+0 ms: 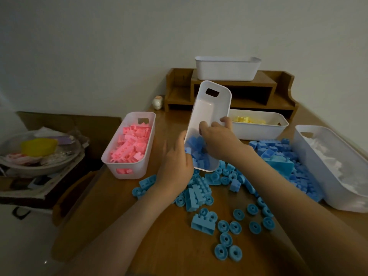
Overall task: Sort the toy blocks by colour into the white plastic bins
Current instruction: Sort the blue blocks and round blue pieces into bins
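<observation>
Fingers [203,127] of the right hand [218,141] curl over the tilted bin [209,108].

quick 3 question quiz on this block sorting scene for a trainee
1. True or false: the tilted white plastic bin, gripped by the left hand and the right hand, holds pink blocks.
2. What colour are the loose toy blocks on the wooden table? A yellow, B blue, C white.
3. Fill in: the white plastic bin of pink toy blocks stands to the ___ of the tilted bin.

Key: 1 false, it holds blue blocks; 2 B; 3 left.
</observation>
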